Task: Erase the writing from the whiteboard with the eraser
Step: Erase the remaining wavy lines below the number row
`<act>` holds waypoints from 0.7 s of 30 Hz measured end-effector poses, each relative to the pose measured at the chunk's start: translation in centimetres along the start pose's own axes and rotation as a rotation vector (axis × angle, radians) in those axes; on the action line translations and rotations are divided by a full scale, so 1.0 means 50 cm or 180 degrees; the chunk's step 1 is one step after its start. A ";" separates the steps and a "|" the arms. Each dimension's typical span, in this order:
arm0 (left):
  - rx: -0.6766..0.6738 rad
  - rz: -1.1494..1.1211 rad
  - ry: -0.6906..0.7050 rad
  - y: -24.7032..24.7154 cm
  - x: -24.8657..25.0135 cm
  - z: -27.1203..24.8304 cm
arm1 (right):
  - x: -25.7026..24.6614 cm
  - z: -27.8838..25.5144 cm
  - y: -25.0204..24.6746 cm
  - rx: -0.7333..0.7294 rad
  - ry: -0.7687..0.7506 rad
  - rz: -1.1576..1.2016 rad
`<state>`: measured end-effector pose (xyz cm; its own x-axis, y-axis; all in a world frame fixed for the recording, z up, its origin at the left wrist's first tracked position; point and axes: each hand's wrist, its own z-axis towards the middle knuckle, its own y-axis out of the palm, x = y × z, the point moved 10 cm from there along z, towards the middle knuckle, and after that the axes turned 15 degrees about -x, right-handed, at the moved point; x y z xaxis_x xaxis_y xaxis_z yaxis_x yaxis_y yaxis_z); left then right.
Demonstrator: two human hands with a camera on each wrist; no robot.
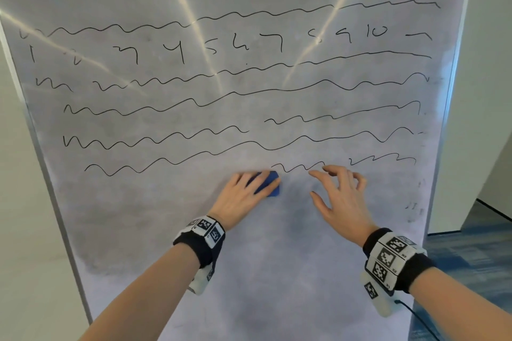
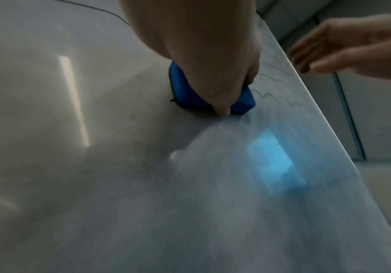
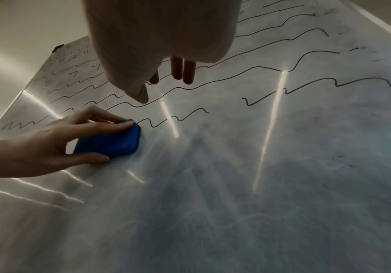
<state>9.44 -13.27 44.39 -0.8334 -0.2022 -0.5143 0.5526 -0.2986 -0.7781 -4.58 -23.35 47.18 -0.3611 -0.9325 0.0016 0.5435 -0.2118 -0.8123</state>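
A whiteboard (image 1: 249, 271) fills the head view, its upper part covered in black letters, numbers and wavy lines (image 1: 194, 102). Its lower part is wiped to a grey smear. My left hand (image 1: 241, 196) grips a blue eraser (image 1: 267, 184) flat against the board, just left of a short squiggle (image 1: 299, 166). The same eraser (image 3: 110, 143) shows in the right wrist view with fingers over its top and thumb below, and again as the eraser (image 2: 194, 96) in the left wrist view. My right hand (image 1: 340, 194) hovers beside it, fingers spread and loosely bent, holding nothing.
The board's metal frame (image 1: 50, 191) runs down the left, and its right edge (image 1: 440, 147) borders a pale wall and blue carpet (image 1: 471, 257). Another short squiggle (image 1: 382, 159) lies to the right of my right hand. Light streaks glare across the board.
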 end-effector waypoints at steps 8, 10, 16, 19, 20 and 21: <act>-0.0063 -0.0194 -0.0189 0.026 -0.017 -0.016 | -0.004 -0.011 0.009 -0.0077 0.0192 -0.0020; 0.0004 -0.0090 -0.0061 0.021 -0.025 -0.015 | 0.002 -0.011 0.011 -0.0112 0.0273 -0.0025; 0.0156 -0.0411 -0.0269 0.013 -0.025 0.001 | 0.002 -0.017 -0.009 0.0030 0.0450 -0.0083; 0.0053 -0.0455 -0.0064 0.026 0.013 0.012 | -0.004 -0.023 -0.001 -0.0024 0.0428 -0.0114; 0.0039 -0.0329 0.0088 0.030 0.022 0.014 | -0.006 -0.022 0.004 -0.0052 0.0409 -0.0131; 0.0048 -0.0185 0.0191 0.031 0.021 0.014 | -0.006 -0.019 0.008 -0.0068 0.0393 -0.0135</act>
<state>9.43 -14.60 42.88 -0.8626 -0.1281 -0.4894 0.5029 -0.3223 -0.8020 -4.99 -22.85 46.30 -0.4747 -0.8795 -0.0347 0.5100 -0.2427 -0.8252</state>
